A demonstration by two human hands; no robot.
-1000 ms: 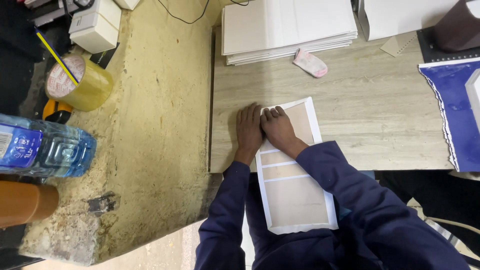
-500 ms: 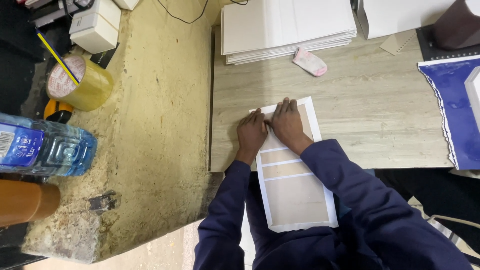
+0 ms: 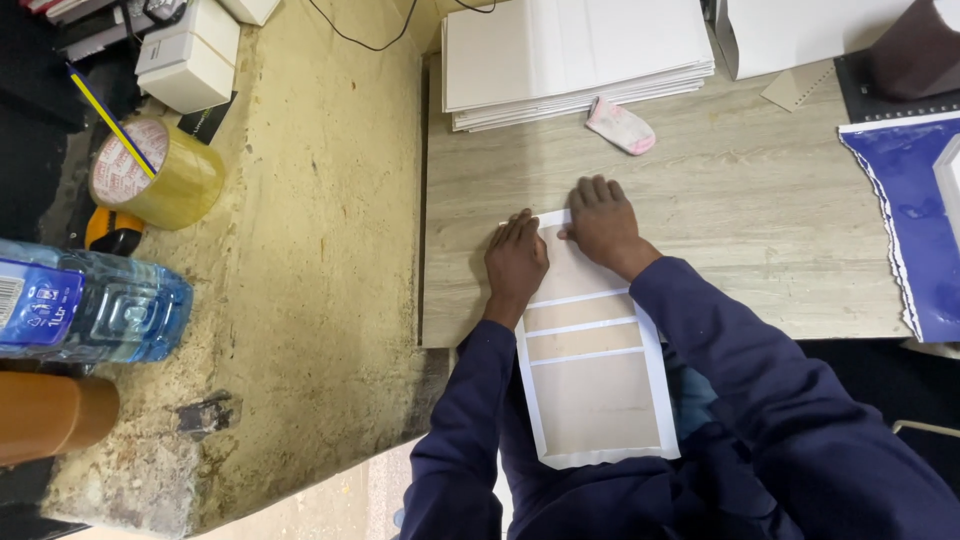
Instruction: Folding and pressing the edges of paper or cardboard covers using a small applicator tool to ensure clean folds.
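Light was even, overhead, fairly bright. Soft shadow sat left of the left hand (image 3: 515,262). Mild glare on the bottle (image 3: 95,308). Focus sharp; slight wide-angle stretch at edges.

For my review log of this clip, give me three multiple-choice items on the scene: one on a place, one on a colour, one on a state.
1. Where does the pink cloth lie?
A. just below the stack of white boards
B. on the water bottle
C. under the flat card

2. What colour are the sleeves?
A. red
B. dark blue
C. white

3. How do the left hand and right hand meet the flat card?
A. both lifted clear
B. pressed flat on its far end
C. gripping scissors

Answers: 1 A, the cloth sits on the wooden table beside the stack's edge; 2 B, both arms show navy fabric; 3 B, palms rest on the card's top.
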